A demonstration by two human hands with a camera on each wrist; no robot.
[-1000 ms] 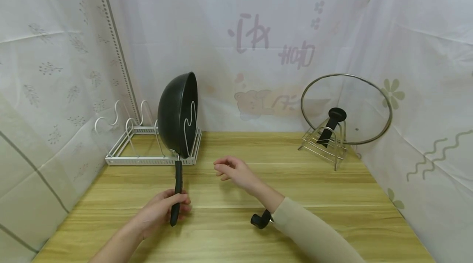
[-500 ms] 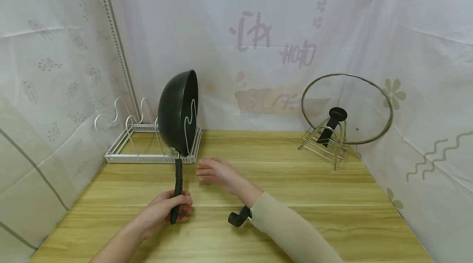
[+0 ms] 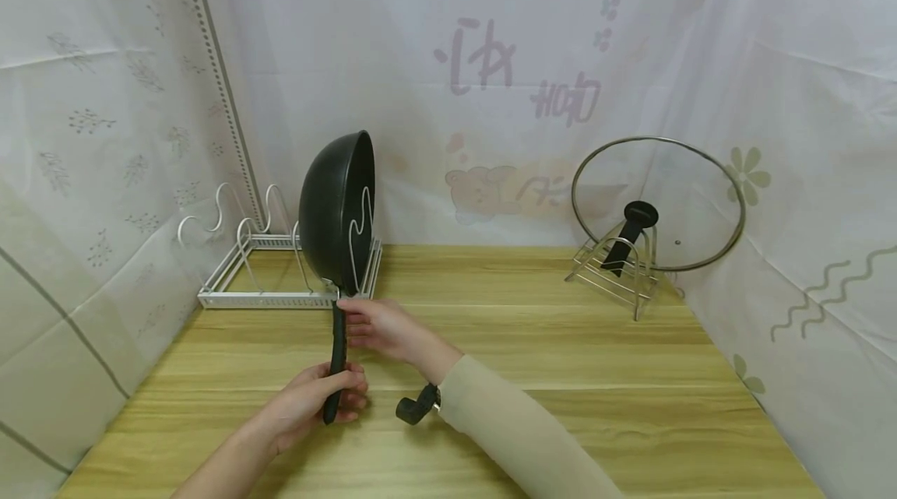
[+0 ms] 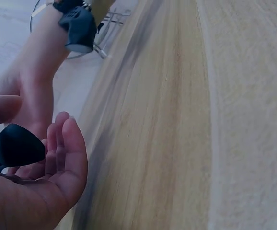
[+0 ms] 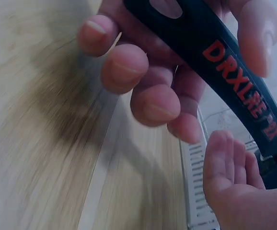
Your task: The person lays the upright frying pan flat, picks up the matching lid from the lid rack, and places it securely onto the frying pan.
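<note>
A black wok point(image 3: 324, 211) stands on its side between the wire dividers of a white rack point(image 3: 262, 301), with its handle point(image 3: 339, 339) pointing toward me. My left hand point(image 3: 308, 399) holds the handle near its free end, thumb across it and fingers loosely curled beneath. Red letters show on the handle in the right wrist view. My right hand point(image 3: 385, 330) is at the upper part of the handle, close to the wok, its fingers straight and fingertips right at the handle. In the right wrist view those right fingers point(image 5: 232, 165) extend alongside it.
A glass lid point(image 3: 690, 195) with a black knob leans in a small metal stand point(image 3: 610, 281) at the back right. A black wrist camera point(image 3: 418, 404) sits on my right wrist. Patterned curtains point(image 3: 483, 117) enclose the wooden table point(image 3: 561, 351).
My right hand has moved left across the table to the upper part of the wok handle. The left hand keeps its place on the handle, and the wok stays in the rack.
</note>
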